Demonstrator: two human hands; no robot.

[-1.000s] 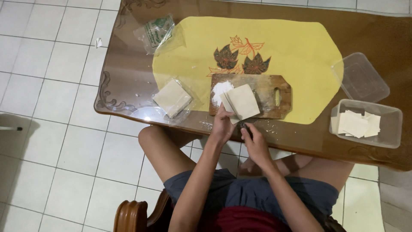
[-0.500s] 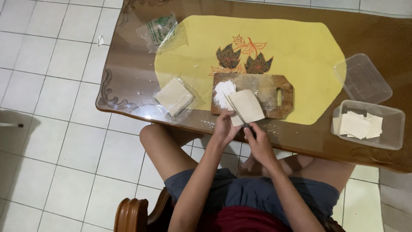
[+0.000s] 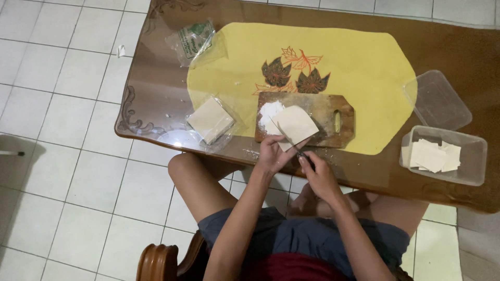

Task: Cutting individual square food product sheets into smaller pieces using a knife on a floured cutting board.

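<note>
2 packages lie on the table. a clear crumpled bag (image 3: 194,40) with a green and white label sits at the far left corner, just off the yellow mat (image 3: 359,67). a clear wrapper (image 3: 211,120) holding a square stack of pale sheets lies near the left edge, beside the cutting board (image 3: 328,112).

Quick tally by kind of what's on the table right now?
Wooden cutting board: 1
Clear plastic tubs: 2
Plastic bags: 2
Yellow mat: 1
Flour pile: 1
Dough sheet being held: 1
Total: 8
</note>
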